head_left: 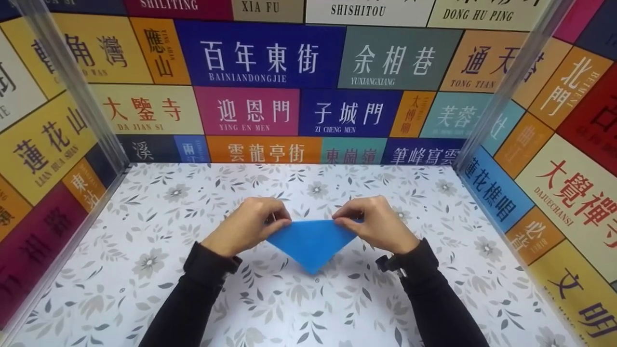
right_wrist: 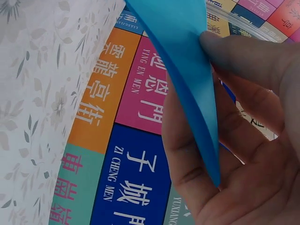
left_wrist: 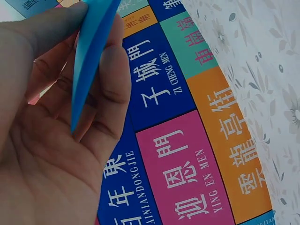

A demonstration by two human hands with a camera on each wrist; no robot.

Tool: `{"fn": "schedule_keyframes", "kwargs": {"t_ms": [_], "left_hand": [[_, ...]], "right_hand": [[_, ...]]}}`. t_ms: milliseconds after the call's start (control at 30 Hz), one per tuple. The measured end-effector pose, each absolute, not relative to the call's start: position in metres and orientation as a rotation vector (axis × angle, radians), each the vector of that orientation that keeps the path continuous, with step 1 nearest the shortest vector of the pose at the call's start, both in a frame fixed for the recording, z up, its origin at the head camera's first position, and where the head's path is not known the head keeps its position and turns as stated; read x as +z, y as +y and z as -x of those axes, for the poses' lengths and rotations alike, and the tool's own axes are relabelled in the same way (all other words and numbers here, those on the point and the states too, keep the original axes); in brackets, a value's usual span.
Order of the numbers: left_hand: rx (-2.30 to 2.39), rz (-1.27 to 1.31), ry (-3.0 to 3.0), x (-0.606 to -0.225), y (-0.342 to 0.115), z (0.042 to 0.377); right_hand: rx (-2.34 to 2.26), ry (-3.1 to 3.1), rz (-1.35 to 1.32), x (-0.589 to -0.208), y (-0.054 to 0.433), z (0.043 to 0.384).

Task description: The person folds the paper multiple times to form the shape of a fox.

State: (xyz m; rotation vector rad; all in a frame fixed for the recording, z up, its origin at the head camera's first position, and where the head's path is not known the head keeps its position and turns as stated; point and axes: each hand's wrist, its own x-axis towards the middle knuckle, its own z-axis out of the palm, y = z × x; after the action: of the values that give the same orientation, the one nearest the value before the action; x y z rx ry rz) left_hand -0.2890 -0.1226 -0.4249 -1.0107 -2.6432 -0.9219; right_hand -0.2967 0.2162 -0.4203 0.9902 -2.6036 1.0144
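A blue sheet of paper (head_left: 311, 246), folded into a triangle, is held between the two hands with one point toward the person. The left hand (head_left: 248, 224) pinches its upper edge on the left between thumb and fingers. On the right, the right hand (head_left: 381, 224) pinches the same edge likewise. In the left wrist view a pointed corner of the blue paper (left_wrist: 91, 56) hangs inside the left palm, its layers slightly apart. The right wrist view shows the other corner of the blue paper (right_wrist: 187, 70) reaching into the right palm, the thumb against its face.
A white table (head_left: 231, 308) with a grey flower and leaf pattern lies below. Behind it stands a back wall (head_left: 260, 62) of coloured sign panels, with similar side walls (head_left: 38, 159) at left and right. Clear strips (head_left: 82, 96) run up the corners.
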Motion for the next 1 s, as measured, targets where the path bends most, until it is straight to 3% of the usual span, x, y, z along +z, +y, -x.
{"fn": "schedule_keyframes", "kwargs": {"t_ms": [1000], "left_hand": [[-0.906,0.957,-2.899,-0.466,-0.124,0.312]], "right_hand": [[0.98,-2.816,-0.931,-0.463,0.211,0.319]]}}
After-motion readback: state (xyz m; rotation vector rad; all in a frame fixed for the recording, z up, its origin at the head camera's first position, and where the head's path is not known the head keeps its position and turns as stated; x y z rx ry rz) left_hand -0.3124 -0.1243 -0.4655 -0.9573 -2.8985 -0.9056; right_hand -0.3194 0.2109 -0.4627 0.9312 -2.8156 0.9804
